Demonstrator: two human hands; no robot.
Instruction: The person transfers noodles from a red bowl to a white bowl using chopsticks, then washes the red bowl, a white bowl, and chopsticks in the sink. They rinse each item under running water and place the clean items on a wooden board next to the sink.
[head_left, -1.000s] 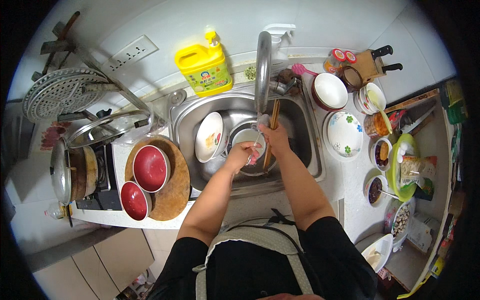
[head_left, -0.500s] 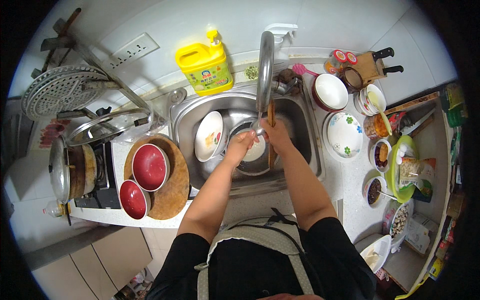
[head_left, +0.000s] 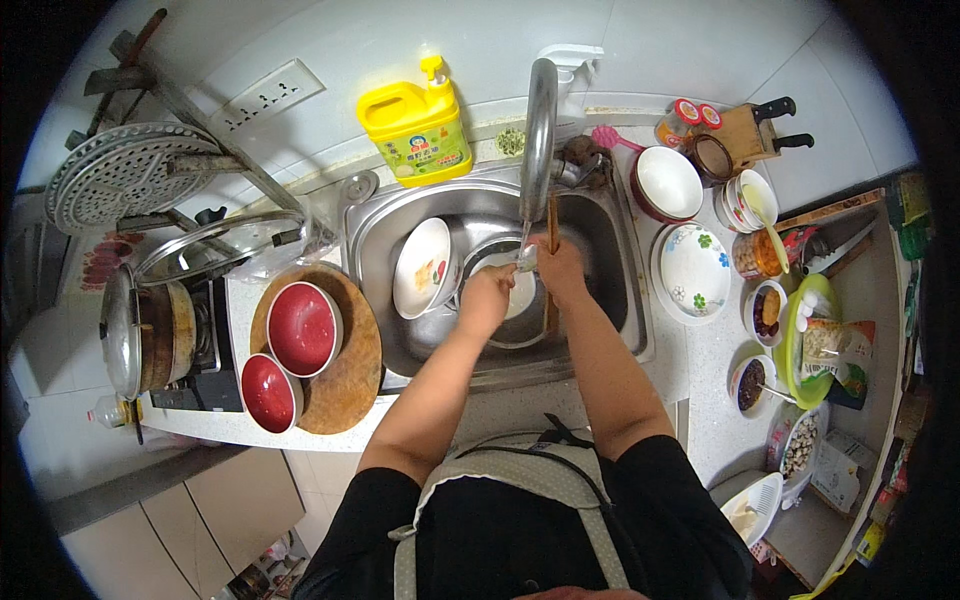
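Both my hands are over the sink (head_left: 365, 330), beneath the faucet (head_left: 540, 130), where water runs onto my fingertips. My right hand (head_left: 562, 268) is closed around long brown wooden sticks (head_left: 552, 318), which look like chopsticks. At its fingertips is a small shiny, wet thing whose kind I cannot make out. Next to it my left hand (head_left: 486, 300) has curled fingers; whether they hold anything is hidden. Below my hands a white bowl (head_left: 520, 300) sits in a round, dark-rimmed vessel. To their left a white bowl with a printed pattern (head_left: 412, 270) leans tilted in the sink.
Two red-lined bowls (head_left: 303, 328) stand on a round wooden board (head_left: 345, 395) at the left. A yellow pump jug (head_left: 415, 135) is behind the sink. On the right counter are a white bowl (head_left: 668, 183), flower-patterned plates (head_left: 692, 270), a knife block (head_left: 745, 135) and several food bowls.
My left hand has drawn slightly away from the right hand and curled more. The right hand stays around the sticks. The small shiny thing now shows at the right fingertips.
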